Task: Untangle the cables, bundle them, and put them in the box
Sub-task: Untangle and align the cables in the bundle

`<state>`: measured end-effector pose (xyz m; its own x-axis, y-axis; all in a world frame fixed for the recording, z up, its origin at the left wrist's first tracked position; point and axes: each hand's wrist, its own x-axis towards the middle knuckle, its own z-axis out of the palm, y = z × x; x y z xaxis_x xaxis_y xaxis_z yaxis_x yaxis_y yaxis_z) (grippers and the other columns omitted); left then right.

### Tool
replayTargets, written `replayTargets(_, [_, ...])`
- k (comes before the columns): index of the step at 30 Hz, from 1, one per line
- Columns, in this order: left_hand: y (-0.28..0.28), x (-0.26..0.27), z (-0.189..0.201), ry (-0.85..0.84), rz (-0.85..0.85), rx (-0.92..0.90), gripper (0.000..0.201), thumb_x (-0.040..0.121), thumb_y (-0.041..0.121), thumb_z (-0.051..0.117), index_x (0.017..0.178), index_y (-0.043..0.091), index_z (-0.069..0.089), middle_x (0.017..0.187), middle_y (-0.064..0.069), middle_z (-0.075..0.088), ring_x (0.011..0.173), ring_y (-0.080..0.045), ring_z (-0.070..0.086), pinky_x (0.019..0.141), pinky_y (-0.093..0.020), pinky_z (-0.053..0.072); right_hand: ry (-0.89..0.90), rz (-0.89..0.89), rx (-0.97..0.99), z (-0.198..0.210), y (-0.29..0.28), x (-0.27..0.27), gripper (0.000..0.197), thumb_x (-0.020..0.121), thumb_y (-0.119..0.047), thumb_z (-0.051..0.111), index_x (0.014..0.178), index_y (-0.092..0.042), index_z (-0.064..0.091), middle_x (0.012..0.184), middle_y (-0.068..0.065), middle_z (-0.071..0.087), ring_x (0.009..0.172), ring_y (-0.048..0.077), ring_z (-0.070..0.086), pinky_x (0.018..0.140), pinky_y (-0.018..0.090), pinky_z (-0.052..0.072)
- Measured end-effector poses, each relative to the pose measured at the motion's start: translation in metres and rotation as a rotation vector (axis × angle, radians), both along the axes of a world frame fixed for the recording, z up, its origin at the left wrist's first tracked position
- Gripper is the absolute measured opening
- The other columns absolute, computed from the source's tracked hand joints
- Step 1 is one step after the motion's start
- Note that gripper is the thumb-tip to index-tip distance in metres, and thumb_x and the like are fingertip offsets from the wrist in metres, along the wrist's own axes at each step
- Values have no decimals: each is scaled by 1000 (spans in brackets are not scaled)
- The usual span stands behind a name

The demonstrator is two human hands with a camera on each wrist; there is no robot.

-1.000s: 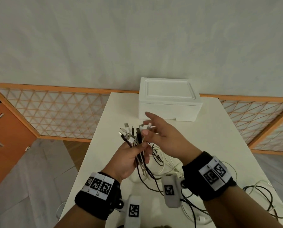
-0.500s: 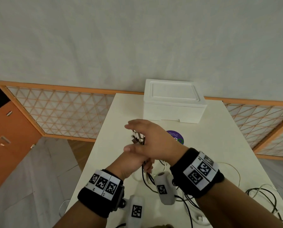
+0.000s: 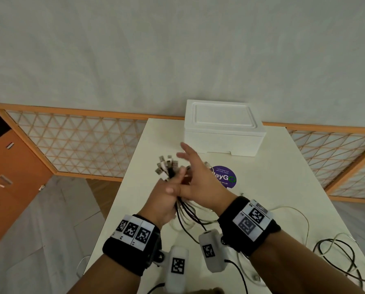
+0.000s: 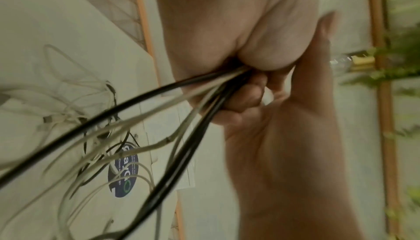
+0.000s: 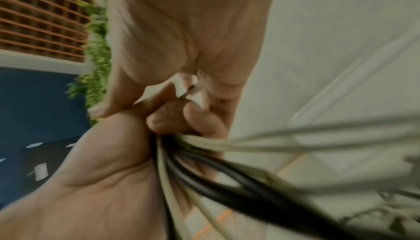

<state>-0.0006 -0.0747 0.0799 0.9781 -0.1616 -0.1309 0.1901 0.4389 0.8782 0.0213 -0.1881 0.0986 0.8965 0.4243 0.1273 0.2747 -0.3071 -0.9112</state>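
Now, left hand (image 3: 166,200): clenched around the cables (image 3: 169,168), raised above the table (image 3: 273,179).
Right hand (image 3: 198,177): fingers spread, grip released, laid against the left.

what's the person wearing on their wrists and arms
Bare forearms, no sleeves. Each wrist has a black band with white panels of square black-and-white markers: left wristband, right wristband. A white camera pod bearing one marker hangs under each.
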Motion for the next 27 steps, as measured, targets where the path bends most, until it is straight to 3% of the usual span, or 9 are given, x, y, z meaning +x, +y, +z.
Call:
replayTargets(2, [9,6,-3,54,61,-137,44,94,37,46,58,15,59,58,-3,56,57,-13,58,65,-31,49,169,85,-104,-17,-4,-4,135,55,-49,82,147,-37,-17,138,-1,47,108,11,60,99,30,46])
replayTargets(4, [16,12,-9,116,165,-232,49,94,39,46,50,19,47,52,2,39,48,-12,43,57,-27,44,261,139,-245,-37,-6,-12,128,60,-43,85,148,-36,-8,121,-4,60,102,9,63,96,30,48])
replayTargets(7, [28,14,-25,204,267,-318,42,95,38,48,57,21,45,50,5,36,44,-9,37,44,-20,39,242,253,-454,-58,-14,-25,32,85,-21,67,112,-23,50,71,-6,64,63,13,65,65,27,53])
replayTargets(9, [41,14,-36,232,327,-338,38,93,39,50,60,22,43,45,7,33,37,-5,32,37,-17,31,186,278,-605,-68,-28,-29,9,88,-20,57,96,-23,59,71,-9,58,63,10,58,66,29,51])
replayTargets(12, [72,15,-58,303,484,-328,40,94,41,51,61,22,38,41,8,30,33,-4,26,33,-17,23,143,263,-805,-84,-61,-30,9,89,-31,56,88,-22,56,78,-11,51,79,15,55,69,28,42])
replayTargets(17, [96,5,-103,498,687,-220,43,97,37,53,62,21,34,39,8,28,30,-6,23,32,-17,19,365,256,-871,-95,-101,-33,38,87,-54,56,69,-23,46,66,-8,47,61,6,43,58,21,33])
replayTargets(21, [84,-8,-140,648,682,-150,30,93,19,59,69,19,41,40,8,28,30,-7,22,33,-16,19,421,163,-880,-107,-105,-40,59,92,-65,30,64,-21,55,61,-6,51,61,5,49,67,23,39])
replayTargets(23, [80,-11,-148,677,652,-158,30,92,12,58,70,18,39,42,7,27,31,-8,22,33,-18,20,419,97,-940,-117,-105,-37,61,94,-63,26,71,-19,60,69,-5,57,70,12,55,74,28,41])
replayTargets(27, [74,-9,-150,676,587,-151,34,93,6,55,69,18,35,43,7,23,32,-8,21,34,-19,21,228,51,-1025,-136,-90,-18,36,99,-40,40,120,-22,62,123,0,61,118,17,53,97,28,38])
